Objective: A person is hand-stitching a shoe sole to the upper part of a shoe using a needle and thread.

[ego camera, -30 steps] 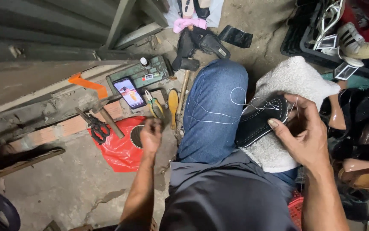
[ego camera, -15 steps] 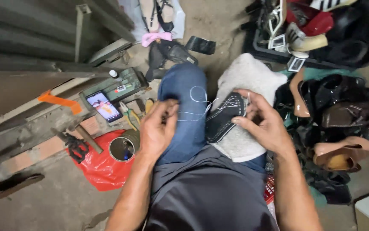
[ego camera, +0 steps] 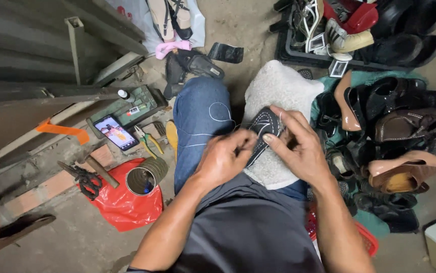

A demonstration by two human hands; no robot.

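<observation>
A black shoe with white stitching (ego camera: pixel 264 127) lies on a fluffy white cloth (ego camera: pixel 281 91) over my right knee. My right hand (ego camera: pixel 299 146) grips the shoe from the right side, thumb pressed on its upper. My left hand (ego camera: pixel 225 159) is pinched at the shoe's near edge, fingers closed around something small; a white thread (ego camera: pixel 213 119) loops from there over my blue-jeaned left thigh (ego camera: pixel 197 126). What exactly the left fingers pinch is hidden.
On the floor at the left are a red plastic bag (ego camera: pixel 119 205), an open tin can (ego camera: pixel 142 179), a phone with a lit screen (ego camera: pixel 117 132), pliers (ego camera: pixel 147 141), scissors (ego camera: pixel 89 183) and a green toolbox (ego camera: pixel 137 103). Several shoes are piled at the right (ego camera: pixel 395 131) and in a black tray (ego camera: pixel 359 25).
My left hand has come up from the floor tools beside the red bag, across my thigh, to the shoe. The view has shifted towards the shoe pile.
</observation>
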